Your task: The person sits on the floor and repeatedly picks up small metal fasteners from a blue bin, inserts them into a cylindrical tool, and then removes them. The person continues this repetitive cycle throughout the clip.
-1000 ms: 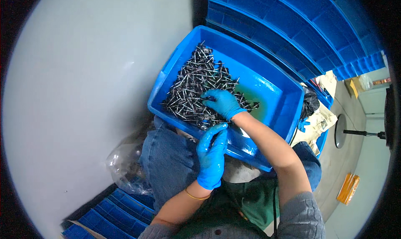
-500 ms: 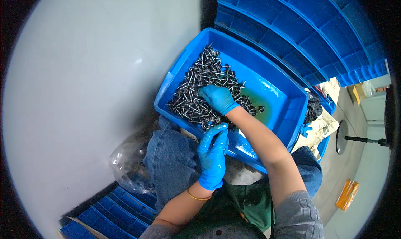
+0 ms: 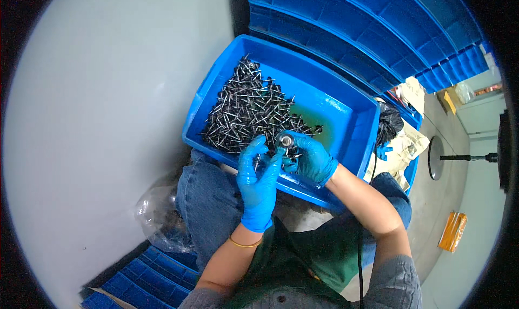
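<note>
Right hand (image 3: pixel 314 156) has been lifted off the pile of metal parts (image 3: pixel 240 111), where it was reaching half a second ago, and brought beside the left hand (image 3: pixel 256 193) — a pick from the pile judged done. A round-headed part (image 3: pixel 286 141) is now gripped in the right hand's fingers, over the near side of the blue tray (image 3: pixel 361 133); a few more parts seem to be held under it. Left hand is half curled, thumb and forefinger apart; whether the metal bit seen between them is gripped cannot be told. Remaining parts are heaped in the tray's left half. No brand, label or writing can be read — orange package (image 3: pixel 453 231) at far right too small.
</note>
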{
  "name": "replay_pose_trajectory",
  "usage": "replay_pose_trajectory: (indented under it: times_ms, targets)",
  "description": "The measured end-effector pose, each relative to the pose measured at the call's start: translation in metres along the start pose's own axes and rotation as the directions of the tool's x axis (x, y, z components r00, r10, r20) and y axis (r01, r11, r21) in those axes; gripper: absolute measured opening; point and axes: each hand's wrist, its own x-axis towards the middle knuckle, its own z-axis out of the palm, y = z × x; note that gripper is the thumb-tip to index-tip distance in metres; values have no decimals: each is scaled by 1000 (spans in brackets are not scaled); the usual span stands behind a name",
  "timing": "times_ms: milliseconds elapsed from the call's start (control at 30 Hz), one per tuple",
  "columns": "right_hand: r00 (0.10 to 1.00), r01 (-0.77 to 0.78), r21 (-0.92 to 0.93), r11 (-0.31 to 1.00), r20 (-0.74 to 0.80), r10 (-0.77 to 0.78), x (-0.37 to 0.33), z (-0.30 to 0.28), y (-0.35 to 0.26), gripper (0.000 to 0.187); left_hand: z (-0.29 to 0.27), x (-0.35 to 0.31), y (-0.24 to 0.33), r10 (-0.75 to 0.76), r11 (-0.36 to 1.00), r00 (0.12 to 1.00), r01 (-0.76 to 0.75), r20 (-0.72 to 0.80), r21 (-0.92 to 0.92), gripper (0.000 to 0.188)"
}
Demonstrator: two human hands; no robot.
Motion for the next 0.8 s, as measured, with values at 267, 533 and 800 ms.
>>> replay_pose_trajectory:
  times_ms: [267, 533, 800]
  targets:
    - [999, 23, 73, 997, 43, -27, -9, -9, 13, 18, 4, -6, -3, 222, 956, 965, -244, 143, 163, 50]
    - [992, 7, 136, 991, 121, -23, -13, -7, 16, 19, 6, -8, 9, 307, 903, 934, -346, 181, 254, 50]
    - [994, -9, 139, 990, 108, -6, -14, -5, 17, 18, 6, -9, 11, 327, 895, 928, -365, 182, 257, 47]
